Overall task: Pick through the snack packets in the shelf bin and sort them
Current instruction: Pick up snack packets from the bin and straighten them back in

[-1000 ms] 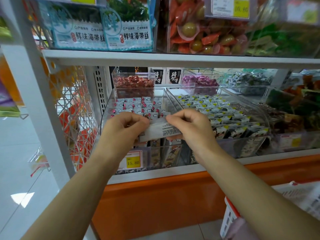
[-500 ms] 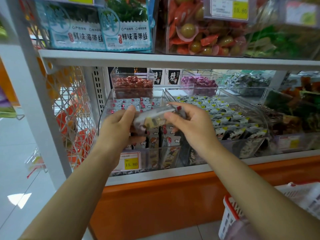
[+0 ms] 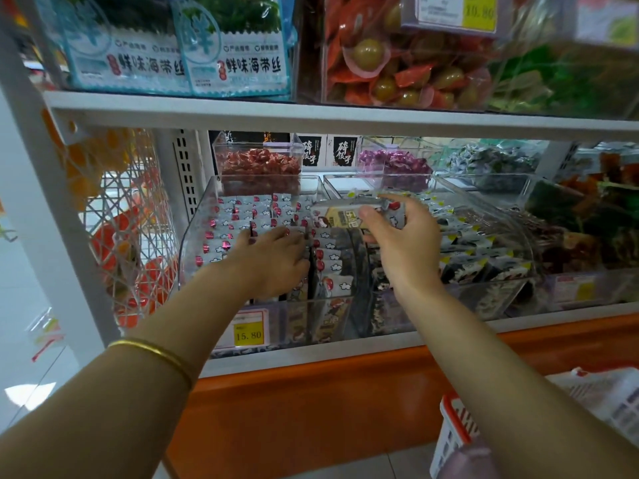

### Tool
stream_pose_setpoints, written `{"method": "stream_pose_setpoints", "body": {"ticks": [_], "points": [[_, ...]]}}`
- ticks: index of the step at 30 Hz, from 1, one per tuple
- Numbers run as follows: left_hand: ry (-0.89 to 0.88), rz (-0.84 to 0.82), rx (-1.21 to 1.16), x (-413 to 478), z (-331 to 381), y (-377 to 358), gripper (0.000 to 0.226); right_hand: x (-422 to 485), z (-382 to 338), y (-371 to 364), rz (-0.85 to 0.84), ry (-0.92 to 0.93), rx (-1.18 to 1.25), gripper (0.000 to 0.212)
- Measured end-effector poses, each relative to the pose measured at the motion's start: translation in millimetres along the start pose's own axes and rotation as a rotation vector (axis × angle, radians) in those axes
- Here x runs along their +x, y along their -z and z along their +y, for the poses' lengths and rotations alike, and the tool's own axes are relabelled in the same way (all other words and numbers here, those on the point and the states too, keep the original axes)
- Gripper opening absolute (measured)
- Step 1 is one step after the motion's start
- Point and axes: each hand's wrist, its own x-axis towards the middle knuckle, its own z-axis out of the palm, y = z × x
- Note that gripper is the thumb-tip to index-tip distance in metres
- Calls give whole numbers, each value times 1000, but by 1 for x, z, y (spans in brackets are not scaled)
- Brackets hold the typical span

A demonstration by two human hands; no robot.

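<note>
The right grip (image 3: 401, 243) pinched one snack packet (image 3: 340, 216) above the clear bin (image 3: 193, 250), while the left grip (image 3: 273, 257) rested with straight fingers on packets (image 3: 238, 216) inside it.

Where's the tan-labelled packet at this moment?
Head view, centre: the tan-labelled packet is pinched in the right hand, held above the right edge of the clear bin, just right of the left hand.
</note>
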Motion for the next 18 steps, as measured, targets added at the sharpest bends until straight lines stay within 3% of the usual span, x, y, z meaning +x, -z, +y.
{"method": "stream_pose_setpoints", "body": {"ticks": [5, 8, 11, 18], "points": [[53, -25, -64, -5, -1, 2, 56, 2, 4, 0, -35, 21, -26, 24], [58, 69, -111, -22, 5, 2, 49, 5, 6, -2, -50, 99, -91, 32], [78, 147, -186, -39, 12, -2, 48, 11, 2, -12, -88, 211, -190, 27], [76, 216, -295, -52, 11, -5, 49, 30, -4, -50, -476, 434, -613, 32]]}}
